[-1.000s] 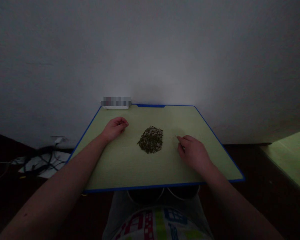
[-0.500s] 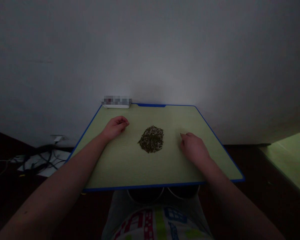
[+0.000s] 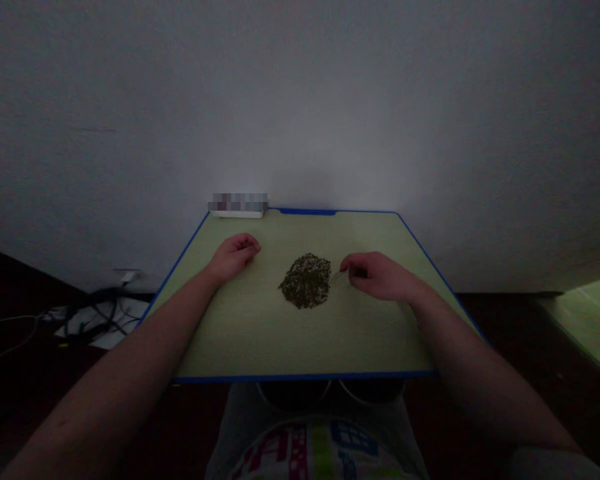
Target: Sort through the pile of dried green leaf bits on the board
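Note:
A small heap of dark green grains [image 3: 306,289] lies in the middle of a pale green table with a blue rim [image 3: 300,377]. My left hand [image 3: 233,256] rests on the table to the heap's left, fingers curled in a loose fist. My right hand [image 3: 377,276] sits just right of the heap, fingers pinched together on a thin pale object [image 3: 338,276] that points at the heap's right edge. What that object is I cannot make out in the dim light.
A white box [image 3: 238,209] stands at the table's far left corner against the grey wall. Tangled dark cables [image 3: 93,315] lie on the floor to the left. A second green surface [image 3: 587,320] shows at the right edge.
My right hand has moved left and further back, from the table's right side to right beside the heap. My left hand has stayed where it was.

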Demonstrator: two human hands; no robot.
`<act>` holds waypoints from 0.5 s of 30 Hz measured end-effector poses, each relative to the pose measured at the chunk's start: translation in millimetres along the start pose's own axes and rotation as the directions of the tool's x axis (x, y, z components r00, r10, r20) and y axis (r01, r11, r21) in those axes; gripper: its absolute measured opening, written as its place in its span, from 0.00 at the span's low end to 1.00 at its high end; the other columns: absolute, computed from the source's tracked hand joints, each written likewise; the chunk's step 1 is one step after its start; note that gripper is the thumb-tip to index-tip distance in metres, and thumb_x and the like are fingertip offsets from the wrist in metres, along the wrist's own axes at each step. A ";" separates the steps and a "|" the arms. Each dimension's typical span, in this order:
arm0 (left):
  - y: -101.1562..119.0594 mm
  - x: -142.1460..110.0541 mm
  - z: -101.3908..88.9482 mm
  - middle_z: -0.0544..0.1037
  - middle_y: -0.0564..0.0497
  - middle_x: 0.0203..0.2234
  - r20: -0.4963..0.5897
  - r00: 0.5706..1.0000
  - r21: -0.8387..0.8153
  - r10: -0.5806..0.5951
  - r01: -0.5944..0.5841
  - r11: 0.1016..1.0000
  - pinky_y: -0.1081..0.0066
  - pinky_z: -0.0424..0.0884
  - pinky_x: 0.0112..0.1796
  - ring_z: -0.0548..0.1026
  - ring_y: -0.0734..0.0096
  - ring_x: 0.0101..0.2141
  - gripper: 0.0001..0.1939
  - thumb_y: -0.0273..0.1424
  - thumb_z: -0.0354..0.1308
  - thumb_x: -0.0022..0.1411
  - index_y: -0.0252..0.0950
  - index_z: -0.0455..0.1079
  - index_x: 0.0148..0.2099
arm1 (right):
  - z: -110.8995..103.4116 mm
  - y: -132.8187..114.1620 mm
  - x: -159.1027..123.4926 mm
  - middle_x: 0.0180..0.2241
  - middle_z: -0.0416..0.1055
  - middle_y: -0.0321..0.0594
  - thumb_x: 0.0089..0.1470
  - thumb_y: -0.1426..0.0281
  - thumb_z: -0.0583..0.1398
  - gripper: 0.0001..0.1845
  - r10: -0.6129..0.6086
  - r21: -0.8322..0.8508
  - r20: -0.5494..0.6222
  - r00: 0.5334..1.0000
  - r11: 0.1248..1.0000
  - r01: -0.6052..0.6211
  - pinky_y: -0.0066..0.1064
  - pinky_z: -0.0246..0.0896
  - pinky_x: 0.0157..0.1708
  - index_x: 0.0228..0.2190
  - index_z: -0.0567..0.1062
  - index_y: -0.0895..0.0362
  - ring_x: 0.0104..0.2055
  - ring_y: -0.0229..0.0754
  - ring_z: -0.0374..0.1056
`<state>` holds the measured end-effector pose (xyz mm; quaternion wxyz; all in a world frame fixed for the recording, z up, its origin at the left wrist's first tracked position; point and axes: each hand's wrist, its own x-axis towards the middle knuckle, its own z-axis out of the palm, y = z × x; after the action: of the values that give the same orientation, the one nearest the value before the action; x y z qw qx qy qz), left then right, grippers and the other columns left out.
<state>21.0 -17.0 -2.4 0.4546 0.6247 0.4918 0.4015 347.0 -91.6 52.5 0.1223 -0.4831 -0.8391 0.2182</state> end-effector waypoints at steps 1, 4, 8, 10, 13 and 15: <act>0.1 0.1 0.1 0.63 0.59 0.14 -0.002 1.000 -0.001 -0.001 0.001 1.000 0.76 0.54 0.19 0.59 0.81 0.15 0.09 0.34 0.58 0.48 0.35 0.63 0.29 | 4.2 -1.6 -2.3 0.22 0.69 0.32 0.44 0.77 0.54 0.16 0.017 -0.006 -0.014 1.000 1.000 -0.017 0.25 0.52 0.25 0.37 0.73 0.58 0.23 0.34 0.62; 0.1 0.7 0.3 0.63 0.59 0.14 -0.004 1.000 -0.005 0.000 0.000 1.000 0.76 0.54 0.19 0.60 0.81 0.15 0.09 0.34 0.58 0.48 0.35 0.63 0.29 | 13.0 -10.6 -14.6 0.21 0.68 0.32 0.44 0.76 0.54 0.13 0.070 -0.068 -0.086 0.994 0.995 -0.076 0.26 0.50 0.25 0.34 0.73 0.58 0.22 0.34 0.61; -1.0 1.5 0.3 0.62 0.59 0.14 -0.003 1.000 -0.011 -0.017 0.017 1.000 0.76 0.54 0.18 0.59 0.81 0.15 0.08 0.34 0.58 0.49 0.35 0.63 0.29 | 17.8 -21.9 -24.9 0.21 0.69 0.33 0.45 0.74 0.54 0.10 0.088 -0.094 -0.128 0.988 0.991 -0.100 0.26 0.49 0.25 0.32 0.73 0.57 0.23 0.35 0.61; -2.2 2.0 0.0 0.63 0.59 0.15 -0.003 1.000 -0.016 -0.019 0.019 1.000 0.76 0.53 0.18 0.59 0.81 0.15 0.09 0.34 0.58 0.49 0.35 0.63 0.29 | 21.1 -23.5 -24.0 0.21 0.69 0.34 0.45 0.74 0.55 0.10 0.103 -0.088 -0.107 0.989 0.990 -0.112 0.26 0.49 0.25 0.31 0.73 0.57 0.23 0.35 0.61; -4.8 3.1 -0.9 0.63 0.59 0.15 0.004 1.000 -0.021 -0.011 0.011 1.000 0.76 0.53 0.18 0.59 0.81 0.16 0.09 0.34 0.58 0.49 0.35 0.64 0.30 | 28.0 -23.1 -19.9 0.22 0.69 0.35 0.44 0.74 0.55 0.09 0.130 -0.104 -0.083 0.988 0.985 -0.138 0.26 0.48 0.25 0.30 0.73 0.56 0.23 0.35 0.61; -6.2 3.9 -1.6 0.63 0.59 0.15 0.010 1.000 -0.023 -0.001 0.002 1.000 0.75 0.53 0.18 0.59 0.81 0.16 0.08 0.34 0.58 0.50 0.35 0.64 0.29 | 32.1 -23.4 -18.2 0.22 0.70 0.35 0.44 0.74 0.55 0.08 0.136 -0.138 -0.072 0.988 0.980 -0.145 0.27 0.47 0.24 0.30 0.72 0.56 0.23 0.35 0.61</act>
<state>18.6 -12.3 -7.7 0.4646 0.6210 0.4852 0.4039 325.1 -125.6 35.8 0.0976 -0.5551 -0.8121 0.1508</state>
